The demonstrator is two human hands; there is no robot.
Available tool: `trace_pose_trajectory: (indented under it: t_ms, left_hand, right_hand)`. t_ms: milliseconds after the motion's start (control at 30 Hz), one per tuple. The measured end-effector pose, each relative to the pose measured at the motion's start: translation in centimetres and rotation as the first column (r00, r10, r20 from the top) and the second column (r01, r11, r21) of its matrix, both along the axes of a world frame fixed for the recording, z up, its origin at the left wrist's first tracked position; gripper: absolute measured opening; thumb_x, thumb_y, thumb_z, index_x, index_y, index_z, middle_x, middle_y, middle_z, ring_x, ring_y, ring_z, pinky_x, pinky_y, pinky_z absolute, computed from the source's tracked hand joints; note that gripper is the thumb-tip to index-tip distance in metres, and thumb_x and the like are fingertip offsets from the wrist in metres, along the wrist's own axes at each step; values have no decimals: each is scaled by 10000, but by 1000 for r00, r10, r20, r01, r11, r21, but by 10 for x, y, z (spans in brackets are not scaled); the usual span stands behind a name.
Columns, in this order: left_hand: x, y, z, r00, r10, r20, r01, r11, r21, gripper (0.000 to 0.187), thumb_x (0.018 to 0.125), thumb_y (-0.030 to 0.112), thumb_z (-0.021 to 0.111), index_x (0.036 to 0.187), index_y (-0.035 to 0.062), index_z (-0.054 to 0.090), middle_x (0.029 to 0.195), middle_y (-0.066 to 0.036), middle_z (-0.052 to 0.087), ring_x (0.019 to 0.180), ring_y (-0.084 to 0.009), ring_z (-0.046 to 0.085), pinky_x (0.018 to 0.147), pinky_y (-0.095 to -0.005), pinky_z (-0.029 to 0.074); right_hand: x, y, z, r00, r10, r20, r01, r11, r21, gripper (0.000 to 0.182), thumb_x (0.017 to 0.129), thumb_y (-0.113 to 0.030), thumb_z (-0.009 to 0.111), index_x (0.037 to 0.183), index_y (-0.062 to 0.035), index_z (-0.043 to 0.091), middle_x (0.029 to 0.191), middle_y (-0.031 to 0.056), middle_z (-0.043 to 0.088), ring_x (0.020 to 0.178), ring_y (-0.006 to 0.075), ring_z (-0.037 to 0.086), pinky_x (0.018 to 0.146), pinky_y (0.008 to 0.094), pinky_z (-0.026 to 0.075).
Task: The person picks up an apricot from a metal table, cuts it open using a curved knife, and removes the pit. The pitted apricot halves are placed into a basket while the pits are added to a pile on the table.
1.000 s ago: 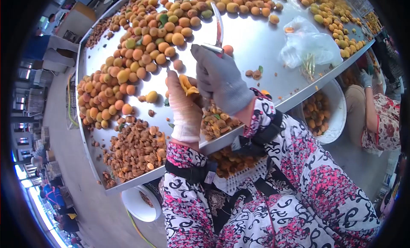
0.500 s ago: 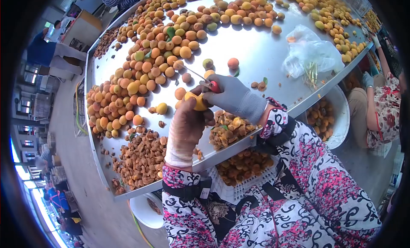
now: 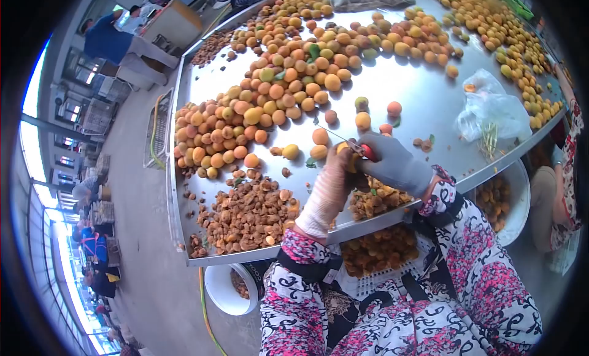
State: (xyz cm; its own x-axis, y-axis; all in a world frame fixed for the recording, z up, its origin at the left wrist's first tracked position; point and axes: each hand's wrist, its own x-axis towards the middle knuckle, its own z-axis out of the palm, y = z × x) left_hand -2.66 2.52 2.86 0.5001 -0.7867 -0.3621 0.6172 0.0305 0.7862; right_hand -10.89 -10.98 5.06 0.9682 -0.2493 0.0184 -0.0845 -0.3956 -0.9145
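Over the metal table [image 3: 423, 104], my two hands meet near its front edge. My left hand [image 3: 331, 187], in a pale glove with bare-looking fingers, is closed round a yellow-orange apricot [image 3: 351, 159], which is mostly covered by the fingers. My grey-gloved right hand [image 3: 392, 162] grips a knife [image 3: 368, 152] with a red handle; its thin blade points up and left across the fruit. Whole apricots [image 3: 319, 136] lie just beyond the hands. A pile of brown pits or fruit pieces [image 3: 245, 212] lies to the left, and opened apricot pieces [image 3: 379, 199] lie beneath the hands.
A large heap of apricots [image 3: 270, 98] spreads across the table. A plastic bag [image 3: 491, 110] lies at the right. Below the edge are a white crate [image 3: 362, 286], a left bucket [image 3: 224, 297] and a right basin [image 3: 521, 196]. A co-worker's sleeve [image 3: 575, 135] shows at far right.
The view has shifted, so the table and hands appear farther right. Both hands stay together around the fruit and knife; less of the fruit shows between the fingers.
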Motion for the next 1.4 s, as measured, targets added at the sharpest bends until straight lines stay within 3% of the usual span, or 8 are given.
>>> trace_pose_trajectory:
  t_ms: [233,333,500,633,700,833,1100,1400]
  left_hand:
    - [-8,-14,-7,985,71,159,-106,968,228,389,908,379,364,1094,50,453,846,-93,493,726,-159,508,594,-277,435]
    - [-9,-20,-12,793,-1,610,-213,937,279,368,925,339,350,1135,49,437,904,-108,491,860,-202,475,775,-305,403]
    - [-12,-12,16,968,150,204,-172,980,96,374,903,337,428,1157,64,439,985,-77,527,870,-150,492,733,-271,420]
    - [-2,0,21,961,-157,229,118,978,173,490,859,318,505,1254,54,387,1083,-93,503,852,-157,517,733,-256,443]
    - [-11,-1,18,876,-87,474,42,994,104,611,818,210,566,1343,50,298,1136,-106,479,917,-174,518,784,-280,448]
    - [-6,-2,6,266,-49,963,-44,997,63,622,732,85,622,1298,39,368,1164,-203,473,1048,-318,512,880,-368,433]
    - [-3,6,0,457,-69,887,-134,980,145,357,870,156,550,1192,24,467,848,-104,593,727,-180,586,659,-321,477]
    - [-7,-1,14,364,-111,925,-347,905,246,350,882,277,516,1156,69,449,703,-131,607,624,-263,616,562,-356,465]
  right_hand:
    - [3,13,-12,985,-163,-55,160,986,-45,257,790,-225,586,941,-38,493,803,173,588,779,312,615,674,369,477]
    - [3,16,-9,977,-209,-46,205,976,-80,262,782,-220,590,943,-40,488,804,183,587,798,330,613,679,380,475]
    - [2,2,-22,987,-161,-27,161,987,-6,270,768,-204,590,955,-41,484,834,160,584,800,281,609,682,351,472]
    - [-4,-10,-13,990,-76,-120,104,962,251,350,766,-144,606,1070,-4,502,914,82,586,849,184,563,789,305,450]
    - [-3,-14,-2,993,-109,-54,121,946,300,339,755,-151,601,1036,15,509,827,63,579,718,148,564,653,264,462]
    - [-8,-18,3,977,13,-213,97,861,499,251,755,-165,588,947,-13,530,613,-12,490,462,55,437,396,186,307]
    - [6,-2,7,974,-16,-224,157,762,628,236,853,-280,554,904,-52,586,624,-42,490,471,39,427,410,179,315]
    - [15,5,-10,981,-78,-177,180,702,689,249,878,-289,529,880,-45,579,666,-35,506,510,45,427,431,189,310]
